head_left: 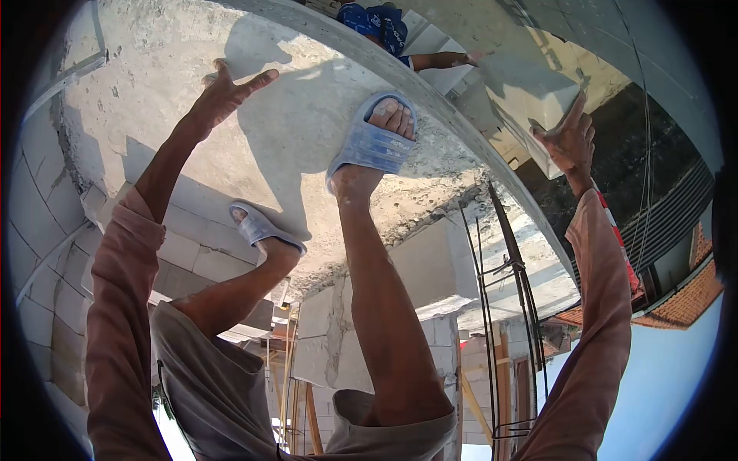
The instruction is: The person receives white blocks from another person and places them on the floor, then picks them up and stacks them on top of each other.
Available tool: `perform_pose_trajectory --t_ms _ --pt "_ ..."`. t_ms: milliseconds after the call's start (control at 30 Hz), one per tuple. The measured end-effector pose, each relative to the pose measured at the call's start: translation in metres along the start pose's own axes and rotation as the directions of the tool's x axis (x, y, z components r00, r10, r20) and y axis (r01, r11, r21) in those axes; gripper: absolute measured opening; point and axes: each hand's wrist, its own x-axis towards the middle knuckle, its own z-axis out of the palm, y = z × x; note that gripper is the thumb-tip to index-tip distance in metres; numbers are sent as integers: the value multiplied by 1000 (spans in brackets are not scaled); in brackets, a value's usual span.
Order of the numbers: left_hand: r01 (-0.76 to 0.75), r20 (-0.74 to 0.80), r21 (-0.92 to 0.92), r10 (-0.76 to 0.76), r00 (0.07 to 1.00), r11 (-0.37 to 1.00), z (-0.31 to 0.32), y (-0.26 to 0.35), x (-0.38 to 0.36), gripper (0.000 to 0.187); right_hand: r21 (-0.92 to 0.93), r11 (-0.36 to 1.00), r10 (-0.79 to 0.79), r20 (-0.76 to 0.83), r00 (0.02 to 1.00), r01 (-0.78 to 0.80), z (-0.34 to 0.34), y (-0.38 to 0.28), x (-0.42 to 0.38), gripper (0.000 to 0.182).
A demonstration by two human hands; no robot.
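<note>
My left hand (224, 96) hangs above the rough concrete slab (277, 123), its thumb and fingers spread with nothing between them. On the right, my right hand (569, 142) grips the near end of a pale grey block (526, 96), with the thumb and fingers at its edge. A co-worker's hand (463, 59) is at the far end of that block. My feet, in blue slides (374, 146), are on the slab.
The co-worker, in a blue patterned top (377, 21), is beyond the curved slab edge (453, 111). Steel rebar (511, 265) stands right of my leg. Block walls (38, 184) are at the left. Red roof tiles (684, 296) and wires show at the right.
</note>
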Motion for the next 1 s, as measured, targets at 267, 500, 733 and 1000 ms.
perform_pose_trajectory --t_ms 267,500,733,1000 --pt "-94 -108 -748 19 994 657 11 -9 -55 132 61 984 -147 -262 954 169 -199 -52 -81 123" --pt "456 381 -771 252 889 -445 110 36 -268 134 758 652 -58 49 997 1 -332 -184 -251 102" --pt "176 -63 -341 210 976 -923 85 -46 -407 102 744 667 -326 326 887 -29 -381 -337 -418 94" --pt "-401 -21 -116 -401 916 -909 58 -228 -554 76 715 676 -627 431 649 178 -289 -488 -544 121"
